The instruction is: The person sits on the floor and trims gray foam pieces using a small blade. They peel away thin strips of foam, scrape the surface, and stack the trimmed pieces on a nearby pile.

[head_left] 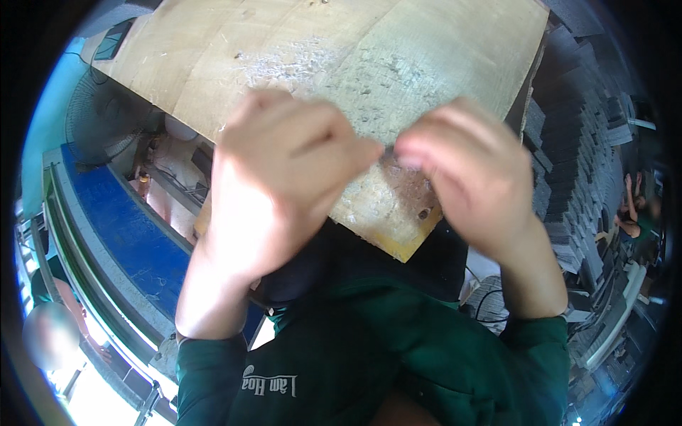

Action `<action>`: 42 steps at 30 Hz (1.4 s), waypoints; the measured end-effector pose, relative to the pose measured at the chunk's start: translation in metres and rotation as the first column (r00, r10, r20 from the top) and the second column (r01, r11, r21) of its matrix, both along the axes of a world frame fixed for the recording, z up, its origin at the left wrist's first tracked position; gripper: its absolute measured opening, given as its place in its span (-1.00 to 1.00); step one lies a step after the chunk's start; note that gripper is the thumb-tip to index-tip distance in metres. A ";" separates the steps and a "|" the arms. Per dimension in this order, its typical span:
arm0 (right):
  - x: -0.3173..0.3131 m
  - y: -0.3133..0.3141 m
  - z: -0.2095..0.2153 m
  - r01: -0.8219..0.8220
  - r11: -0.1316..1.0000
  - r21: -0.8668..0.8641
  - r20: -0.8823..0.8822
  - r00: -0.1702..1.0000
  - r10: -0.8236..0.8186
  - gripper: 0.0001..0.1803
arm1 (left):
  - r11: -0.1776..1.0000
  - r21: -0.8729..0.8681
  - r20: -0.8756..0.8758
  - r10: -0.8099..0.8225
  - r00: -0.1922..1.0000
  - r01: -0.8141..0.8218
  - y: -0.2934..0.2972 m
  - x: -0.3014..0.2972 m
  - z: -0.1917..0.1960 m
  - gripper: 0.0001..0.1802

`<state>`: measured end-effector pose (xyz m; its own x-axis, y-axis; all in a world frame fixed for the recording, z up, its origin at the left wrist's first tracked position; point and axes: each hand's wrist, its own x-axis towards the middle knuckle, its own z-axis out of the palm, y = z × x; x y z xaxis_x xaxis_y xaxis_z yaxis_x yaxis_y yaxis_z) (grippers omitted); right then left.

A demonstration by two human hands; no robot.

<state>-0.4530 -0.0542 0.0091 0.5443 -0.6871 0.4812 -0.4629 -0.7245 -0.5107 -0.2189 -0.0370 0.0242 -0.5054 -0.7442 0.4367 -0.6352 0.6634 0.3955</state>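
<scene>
Above the near corner of a worn wooden tabletop (455,42), my left hand (280,170) is closed in a pinch, its fingertips pointing right. My right hand (476,170) faces it with the fingers curled and pinched together. Between the two sets of fingertips shows a small dark thing (388,155), too small and blurred to name. The fingertips of both hands are close together at it. Pale scuffs and pits mark the wood around them, and a dark round hole (424,214) sits near the yellowed corner.
A blue conveyor-like surface (128,220) runs along the left, below a wire fan (103,117). At the far left table corner lies a dark flat device (114,39). Tall stacks of grey pieces (575,149) stand at the right. Other people are at far left and far right.
</scene>
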 end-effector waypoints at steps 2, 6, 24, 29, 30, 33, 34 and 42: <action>-0.001 -0.020 -0.001 0.045 0.998 -0.052 0.023 0.999 -0.044 -0.88 | 0.995 -0.078 0.003 0.057 0.998 -0.056 -0.016 0.002 0.000 -0.74; 0.011 -0.039 -0.011 0.142 0.990 -0.003 -0.008 0.990 -0.142 -0.90 | 0.992 -0.090 0.056 0.096 0.994 -0.090 -0.043 0.003 -0.006 -0.79; 0.000 -0.011 0.003 0.068 0.993 -0.095 0.011 0.998 -0.067 -0.80 | 0.995 -0.104 0.037 0.000 0.999 0.004 -0.017 -0.001 0.004 -0.77; 0.004 -0.033 -0.013 0.086 0.991 -0.098 -0.045 0.995 -0.091 -0.78 | 0.992 -0.123 0.006 0.033 0.999 -0.032 -0.035 -0.002 -0.013 -0.81; 0.003 -0.030 -0.014 0.061 0.992 -0.110 -0.049 0.997 -0.067 -0.78 | 0.992 -0.123 -0.016 0.028 0.999 -0.030 -0.030 -0.001 -0.016 -0.81; -0.002 -0.008 -0.014 0.068 0.996 -0.066 -0.046 0.996 -0.071 -0.79 | 0.997 -0.070 -0.091 0.019 0.996 -0.026 -0.014 -0.002 -0.024 -0.86; -0.004 0.000 -0.013 0.062 0.996 -0.063 -0.020 0.998 -0.064 -0.80 | 0.996 -0.093 -0.088 -0.008 0.996 0.000 -0.009 -0.002 -0.025 -0.85; -0.010 0.017 0.000 0.018 1.000 -0.010 0.021 1.000 -0.018 -0.81 | 0.999 -0.021 -0.060 -0.025 0.998 0.024 0.011 -0.008 -0.006 -0.80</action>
